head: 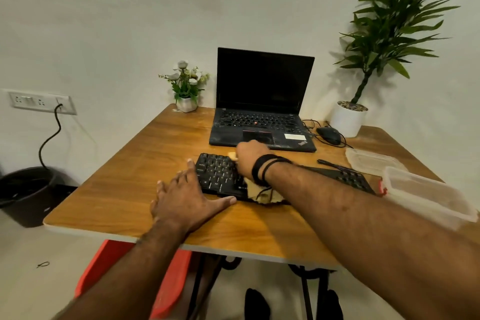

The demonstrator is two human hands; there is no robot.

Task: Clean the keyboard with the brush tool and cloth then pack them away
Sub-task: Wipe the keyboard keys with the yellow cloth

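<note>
A black keyboard (pixel 218 174) lies across the middle of the wooden table (pixel 124 189). My right hand (pixel 250 160) presses a yellow cloth (pixel 262 193) onto the keys near the keyboard's far edge; the cloth trails out under my wrist toward the near edge. My left hand (pixel 188 196) rests flat on the table with fingers spread, steadying the keyboard's left end, thumb along its near edge. A thin black brush tool (pixel 330 163) lies on the table behind the keyboard's right half.
An open black laptop (pixel 262 101) stands behind the keyboard. A mouse (pixel 328 135) with cables, a white plant pot (pixel 348 118) and a small flower pot (pixel 186 104) sit at the back. A clear plastic box (pixel 426 195) and its lid (pixel 371 161) lie at right.
</note>
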